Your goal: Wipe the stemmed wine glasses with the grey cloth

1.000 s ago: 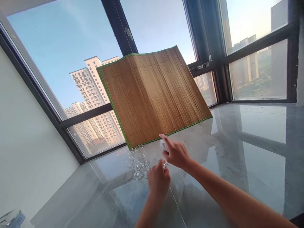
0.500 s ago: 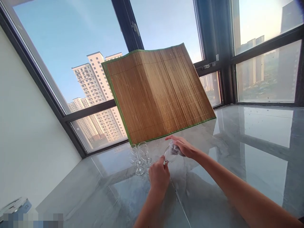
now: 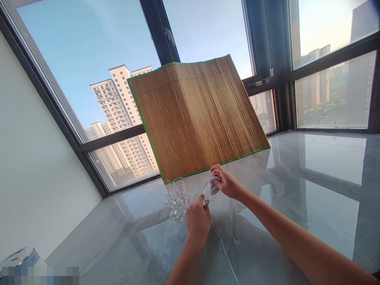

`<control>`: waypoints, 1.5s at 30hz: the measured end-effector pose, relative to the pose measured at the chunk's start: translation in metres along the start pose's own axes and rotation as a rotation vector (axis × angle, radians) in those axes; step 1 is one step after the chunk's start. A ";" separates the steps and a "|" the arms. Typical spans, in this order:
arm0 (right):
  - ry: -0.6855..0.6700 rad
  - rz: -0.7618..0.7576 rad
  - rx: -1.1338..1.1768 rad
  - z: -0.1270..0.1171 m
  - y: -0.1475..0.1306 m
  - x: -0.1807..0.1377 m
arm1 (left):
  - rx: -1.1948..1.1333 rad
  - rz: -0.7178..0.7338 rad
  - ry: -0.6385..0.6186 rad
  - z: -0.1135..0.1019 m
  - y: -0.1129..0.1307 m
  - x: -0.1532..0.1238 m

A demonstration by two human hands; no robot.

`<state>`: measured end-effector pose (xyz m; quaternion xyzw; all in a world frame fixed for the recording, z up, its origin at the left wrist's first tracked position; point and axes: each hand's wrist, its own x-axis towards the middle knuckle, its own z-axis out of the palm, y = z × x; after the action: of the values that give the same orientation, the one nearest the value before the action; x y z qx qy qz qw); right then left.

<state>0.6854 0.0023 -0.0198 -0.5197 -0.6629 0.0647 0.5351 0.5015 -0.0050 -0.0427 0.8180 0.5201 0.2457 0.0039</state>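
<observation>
My left hand [image 3: 198, 218] is closed around the stem end of a clear stemmed glass [image 3: 206, 191], which is held tilted with its bowl towards my right hand. Pinched in my right hand [image 3: 225, 183] is a crumpled whitish-grey cloth [image 3: 214, 189], which shows at the glass's bowl and seems to be inside it. Just left of my left hand, several clear stemmed glasses [image 3: 175, 213] stand upright, close together. My left hand hides part of one of their bases.
A glossy grey marble-look surface [image 3: 142, 249] lies beneath. Behind the glasses, a brown bamboo mat [image 3: 202, 118] with green edging leans against the dark-framed window [image 3: 118, 138]. At the lower left, a blue-and-white package [image 3: 25, 256] sits by the white wall [image 3: 35, 158].
My right hand has turned and its fingers have curled in, with the cloth now at the glass bowl. The left hand and its glass have shifted very slightly left.
</observation>
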 end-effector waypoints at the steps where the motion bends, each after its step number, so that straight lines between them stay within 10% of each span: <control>1: -0.059 0.013 0.014 -0.002 -0.003 0.000 | -0.002 -0.006 -0.002 0.000 0.000 0.000; 9: -0.435 0.059 0.065 -0.024 -0.014 -0.004 | 0.011 -0.023 -0.037 0.004 -0.001 -0.001; 17: -0.622 0.422 0.313 -0.023 -0.010 -0.003 | -0.051 -0.004 -0.062 0.005 -0.004 -0.002; 28: -0.247 0.390 0.867 -0.018 0.009 -0.001 | -0.484 0.023 -0.031 0.016 -0.007 0.004; 35: 0.310 0.595 0.592 0.010 0.015 0.003 | -0.557 0.036 0.074 0.021 -0.006 0.004; 45: -0.630 0.548 0.748 0.026 -0.007 -0.017 | -0.684 0.296 0.432 0.021 0.000 -0.001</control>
<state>0.6587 -0.0013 -0.0370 -0.4034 -0.5633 0.5843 0.4225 0.5098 -0.0007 -0.0614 0.7652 0.2744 0.5676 0.1305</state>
